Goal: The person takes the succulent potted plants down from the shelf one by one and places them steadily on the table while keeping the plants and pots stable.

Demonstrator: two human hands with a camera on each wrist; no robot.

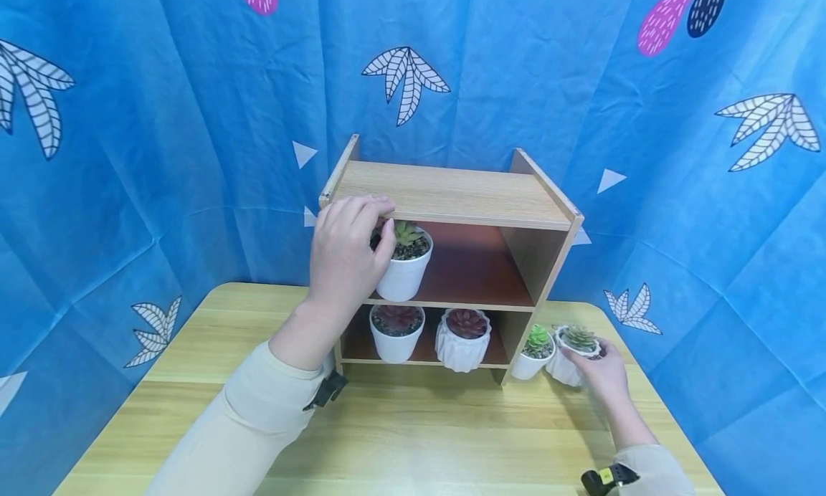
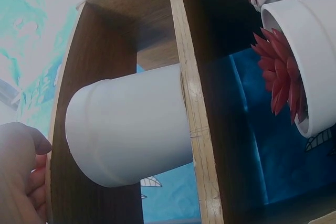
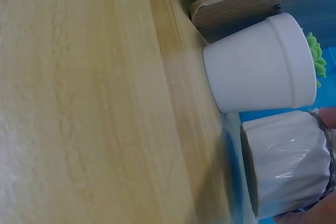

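My left hand is at the top board's front left edge, its fingers loosely bent; in the left wrist view the fingertips are beside that edge. Just below, a smooth white pot with a green succulent stands on the middle shelf, partly hidden by the hand. At the right, my right hand grips a white ribbed pot by its rim, thumb and fingers on opposite sides; a grey-green succulent grows in it. Whether this pot touches the table is unclear.
The wooden shelf unit stands mid-table. Its bottom level holds a smooth pot and a ribbed pot, both with dark red succulents. A small white pot with a bright green succulent is beside its right panel. Blue patterned cloth hangs behind.
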